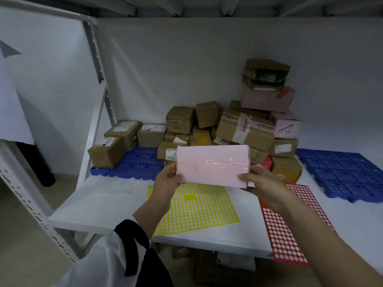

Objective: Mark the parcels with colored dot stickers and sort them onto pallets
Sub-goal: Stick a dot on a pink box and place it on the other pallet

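Pink parcel lies crosswise, held at both ends.

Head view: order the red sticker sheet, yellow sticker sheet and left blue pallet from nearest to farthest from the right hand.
From the right hand:
1. Red sticker sheet, directly beneath it.
2. Yellow sticker sheet, to its left on the table.
3. Left blue pallet, far left, carrying brown boxes.

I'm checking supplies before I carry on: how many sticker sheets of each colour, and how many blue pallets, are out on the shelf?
Yellow sticker sheet: 1
Red sticker sheet: 1
Blue pallets: 2, left pallet and right pallet
Total: 4
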